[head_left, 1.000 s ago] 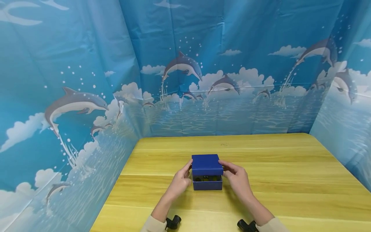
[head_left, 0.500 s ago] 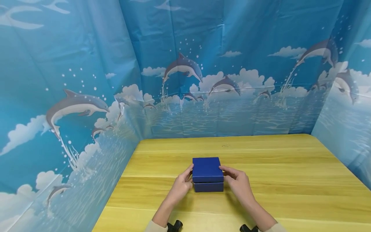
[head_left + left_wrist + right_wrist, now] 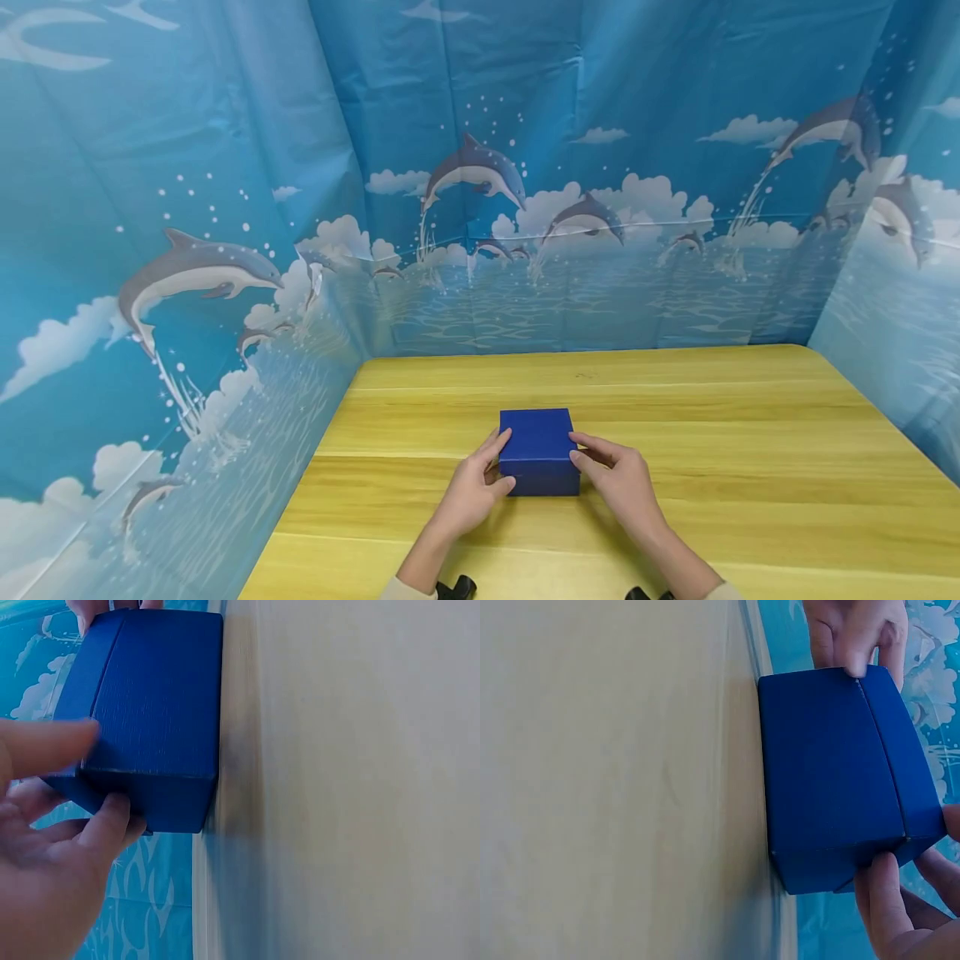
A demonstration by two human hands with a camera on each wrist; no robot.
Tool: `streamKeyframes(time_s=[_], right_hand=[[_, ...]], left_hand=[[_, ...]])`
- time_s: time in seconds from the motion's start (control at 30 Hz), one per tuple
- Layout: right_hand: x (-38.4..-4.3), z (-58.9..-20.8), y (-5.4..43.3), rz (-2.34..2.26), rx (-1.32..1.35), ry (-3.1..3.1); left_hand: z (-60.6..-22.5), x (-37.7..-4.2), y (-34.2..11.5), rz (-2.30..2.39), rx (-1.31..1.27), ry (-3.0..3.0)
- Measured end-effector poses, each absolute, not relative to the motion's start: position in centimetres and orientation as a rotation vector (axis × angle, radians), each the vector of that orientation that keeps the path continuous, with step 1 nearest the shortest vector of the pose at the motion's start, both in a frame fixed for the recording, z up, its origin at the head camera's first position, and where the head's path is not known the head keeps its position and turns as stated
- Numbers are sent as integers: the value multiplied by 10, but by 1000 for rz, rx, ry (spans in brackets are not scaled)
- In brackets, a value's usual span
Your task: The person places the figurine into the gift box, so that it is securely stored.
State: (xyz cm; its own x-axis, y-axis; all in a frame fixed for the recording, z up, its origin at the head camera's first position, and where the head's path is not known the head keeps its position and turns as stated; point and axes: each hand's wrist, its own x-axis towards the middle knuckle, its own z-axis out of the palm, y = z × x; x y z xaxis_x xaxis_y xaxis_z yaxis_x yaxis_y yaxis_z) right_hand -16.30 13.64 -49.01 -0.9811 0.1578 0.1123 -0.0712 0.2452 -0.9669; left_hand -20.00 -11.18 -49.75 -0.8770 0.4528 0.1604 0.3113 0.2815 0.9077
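A small dark blue box stands on the table, its lid (image 3: 536,433) down over the base (image 3: 547,484). Only a thin seam shows between the two in both wrist views, and the inside is hidden. My left hand (image 3: 465,493) holds the box's left side, index finger at the lid's edge and thumb (image 3: 49,744) at the front corner near the seam. On the opposite side my right hand (image 3: 624,490) grips the lid, with its thumb at the front right corner and fingers (image 3: 885,889) against the side wall near the seam.
The yellow wood-grain table (image 3: 735,467) extends around the box on every side. Behind it and along both sides hangs a blue curtain (image 3: 600,283) printed with dolphins. Black wrist mounts (image 3: 456,588) show at the bottom edge of the head view.
The lid has come down onto the base, and the front gap that showed the contents has closed. Both thumbs have moved to the box's front corners.
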Motion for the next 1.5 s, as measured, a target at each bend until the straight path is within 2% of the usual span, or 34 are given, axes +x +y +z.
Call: streamKeyframes(time_s=[0.57,0.93,1.5], right_hand=[[-164,-488,136,1863,-182,-2344],[-163,-489,137,1652,-144,-2448],[-163,-494,134,1464,-73,-2580]], left_hand=[[-498,-201,-108,1627,729,2558],[-497,-200,-106,1507,796,2686],[-498,-200,-108,1522,634,2646]])
